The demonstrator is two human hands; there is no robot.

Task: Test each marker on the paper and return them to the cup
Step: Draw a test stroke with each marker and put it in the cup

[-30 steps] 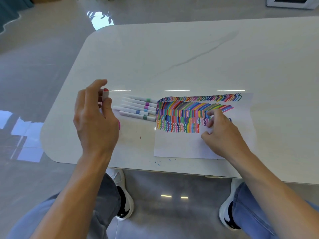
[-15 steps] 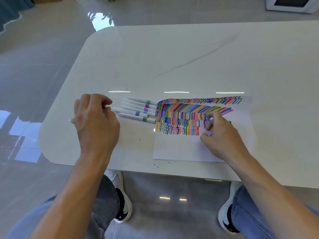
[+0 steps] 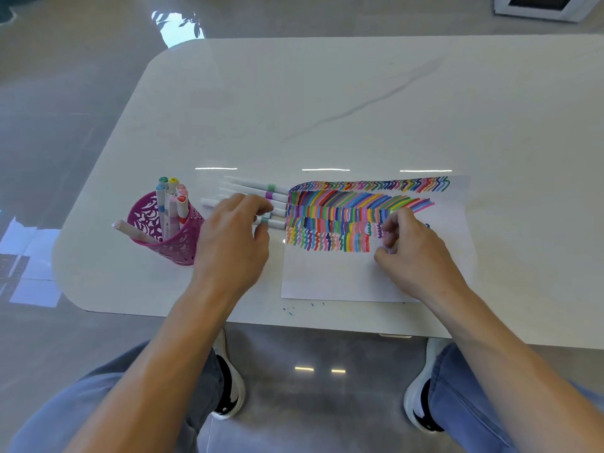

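Note:
A magenta cut-out cup (image 3: 183, 243) stands at the table's left front and holds several capped markers (image 3: 170, 197); one of them leans out to the left. Several white markers (image 3: 258, 188) lie in a row between the cup and the paper (image 3: 327, 276), which is covered with coloured strokes. My left hand (image 3: 228, 243) is over that row, thumb and fingers pinching the nearest marker (image 3: 266, 220), the one with a teal band. My right hand (image 3: 415, 253) rests on the paper's right part with loosely curled fingers, holding nothing that I can see.
The white marble-look table (image 3: 327, 93) has a rounded left corner and its front edge close to my knees. Small ink specks (image 3: 289, 311) mark the table below the paper. A white framed object (image 3: 542, 6) stands on the floor at the far right.
My left hand held a red-capped marker up, lowered it at the cup, then moved right onto the marker row. The cup is now uncovered. My right hand stayed on the paper.

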